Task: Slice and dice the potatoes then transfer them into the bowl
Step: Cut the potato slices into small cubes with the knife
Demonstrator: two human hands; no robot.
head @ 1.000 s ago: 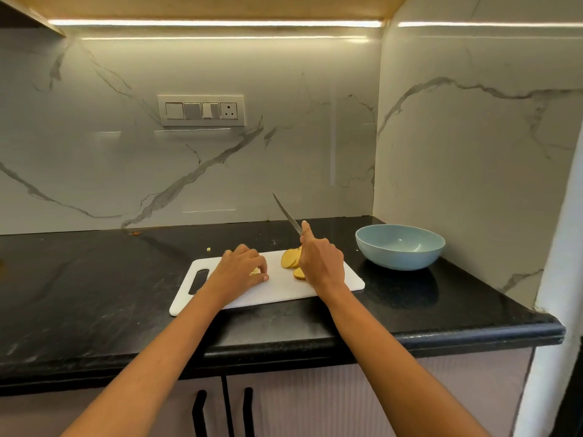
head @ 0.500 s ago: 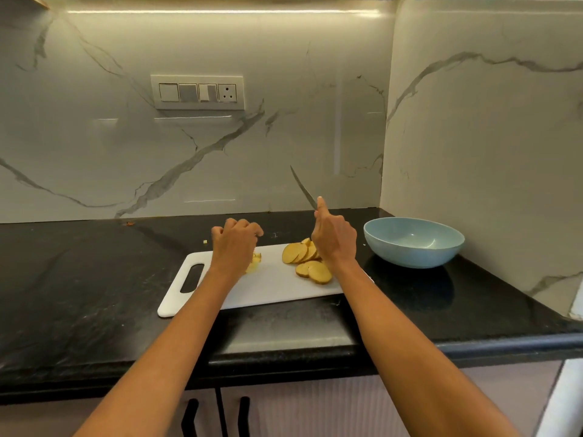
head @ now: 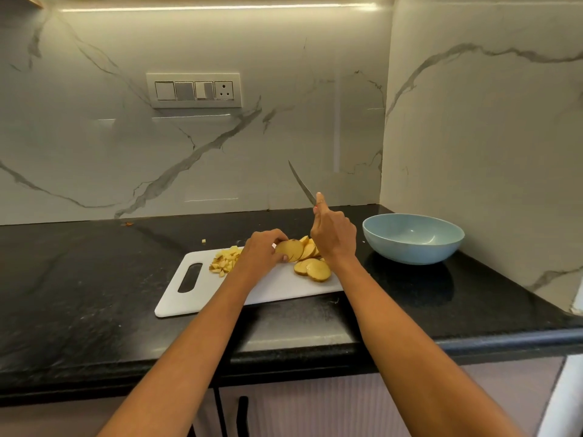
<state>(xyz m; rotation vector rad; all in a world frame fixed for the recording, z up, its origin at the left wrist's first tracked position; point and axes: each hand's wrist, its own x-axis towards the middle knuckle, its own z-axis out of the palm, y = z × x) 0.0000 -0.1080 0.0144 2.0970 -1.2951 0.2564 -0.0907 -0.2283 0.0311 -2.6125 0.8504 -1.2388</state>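
A white cutting board (head: 277, 288) lies on the black counter. A small heap of diced potato (head: 225, 260) sits on its left part. Several round potato slices (head: 312, 268) lie on its right part. My left hand (head: 262, 253) pinches one potato slice (head: 289, 250) and holds it up on edge beside the other slices. My right hand (head: 334, 234) grips a knife (head: 301, 182) above the slices, blade pointing up and to the left, clear of the board. An empty light-blue bowl (head: 413, 238) stands to the right of the board.
The black counter (head: 79, 294) runs left to right, its front edge near me. Marble walls close the back and the right side, close behind the bowl. A switch panel (head: 194, 90) is on the back wall. A loose potato bit (head: 203, 240) lies behind the board.
My left hand has moved right from the diced heap to the slices and picked one slice up. The diced heap now shows. My right hand holds the knife raised as before.
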